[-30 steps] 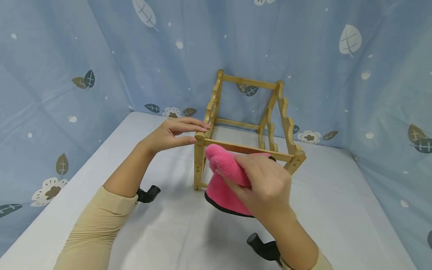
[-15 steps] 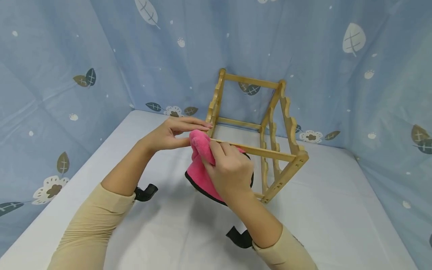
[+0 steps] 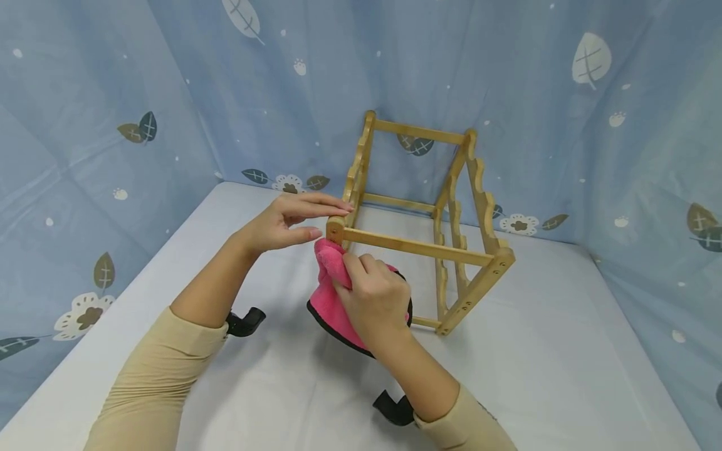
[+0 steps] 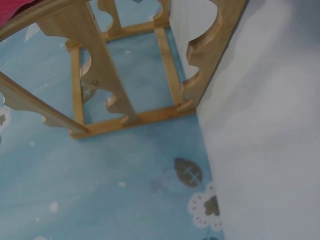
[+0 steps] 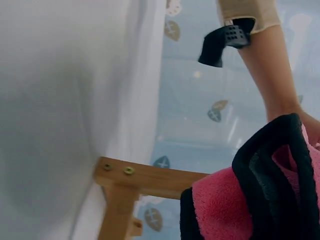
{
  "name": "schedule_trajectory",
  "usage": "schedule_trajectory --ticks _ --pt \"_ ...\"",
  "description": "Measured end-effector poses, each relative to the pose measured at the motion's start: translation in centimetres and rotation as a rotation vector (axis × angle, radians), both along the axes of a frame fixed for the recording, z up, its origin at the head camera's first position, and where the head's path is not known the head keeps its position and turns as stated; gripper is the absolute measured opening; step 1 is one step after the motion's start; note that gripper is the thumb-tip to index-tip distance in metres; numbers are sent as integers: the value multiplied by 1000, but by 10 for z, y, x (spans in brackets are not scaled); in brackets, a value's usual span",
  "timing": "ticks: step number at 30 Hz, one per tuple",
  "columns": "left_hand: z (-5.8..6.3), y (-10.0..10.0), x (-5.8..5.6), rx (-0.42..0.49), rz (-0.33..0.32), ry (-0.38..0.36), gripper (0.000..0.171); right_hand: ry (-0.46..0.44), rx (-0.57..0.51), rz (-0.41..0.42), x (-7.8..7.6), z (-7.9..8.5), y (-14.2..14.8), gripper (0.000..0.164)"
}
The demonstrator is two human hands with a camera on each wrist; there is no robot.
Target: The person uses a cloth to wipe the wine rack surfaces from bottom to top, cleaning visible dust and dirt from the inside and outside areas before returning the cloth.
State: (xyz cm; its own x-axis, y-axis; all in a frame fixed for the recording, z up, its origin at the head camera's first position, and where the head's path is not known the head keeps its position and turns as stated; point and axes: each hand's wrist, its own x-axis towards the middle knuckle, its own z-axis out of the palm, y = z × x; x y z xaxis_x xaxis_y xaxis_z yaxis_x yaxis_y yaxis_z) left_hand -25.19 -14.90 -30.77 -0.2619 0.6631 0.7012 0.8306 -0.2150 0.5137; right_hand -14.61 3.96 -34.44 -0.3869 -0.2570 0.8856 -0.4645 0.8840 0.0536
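A wooden rack [image 3: 417,244] with scalloped side rails stands on the white surface in the head view. My left hand [image 3: 282,222] rests with straight fingers at its near left top corner. The thumb is extended close to the corner post. Bunched in my right hand [image 3: 375,300] is a pink plush cloth [image 3: 333,307] with black edging, pressed against the near left post just under the corner. The cloth hides most of that post. In the right wrist view, folds of the cloth [image 5: 222,205] cover part of a rack bar [image 5: 155,180] with screw heads.
A blue curtain [image 3: 271,94] with leaf and flower prints hangs behind and at both sides of the white tabletop [image 3: 553,351]. Black curved mounts [image 3: 246,322] sit at both wrists. The rack's far end stands close to the back curtain.
My right hand has moved the cloth leftward from the near top bar onto the left corner, then slightly down the post. The left hand has stayed almost still.
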Motion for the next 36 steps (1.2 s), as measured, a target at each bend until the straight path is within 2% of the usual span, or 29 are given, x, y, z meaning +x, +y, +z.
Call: schedule_trajectory --ticks 4,10,17,25,30,36 --pt "0 2 0 12 14 23 35 -47 15 -13 2 -8 -1 24" --pt "1 5 1 28 34 41 50 -123 69 -38 4 -24 0 26" --pt "-2 7 0 54 41 53 53 -241 145 44 1 -48 6 28" --pt "-2 8 2 71 19 41 51 -443 213 88 -3 -70 10 24" --pt "-1 8 1 53 28 39 53 -636 280 85 -5 -78 11 23" --pt "-2 7 1 45 30 30 51 -808 322 63 -6 -78 10 20"
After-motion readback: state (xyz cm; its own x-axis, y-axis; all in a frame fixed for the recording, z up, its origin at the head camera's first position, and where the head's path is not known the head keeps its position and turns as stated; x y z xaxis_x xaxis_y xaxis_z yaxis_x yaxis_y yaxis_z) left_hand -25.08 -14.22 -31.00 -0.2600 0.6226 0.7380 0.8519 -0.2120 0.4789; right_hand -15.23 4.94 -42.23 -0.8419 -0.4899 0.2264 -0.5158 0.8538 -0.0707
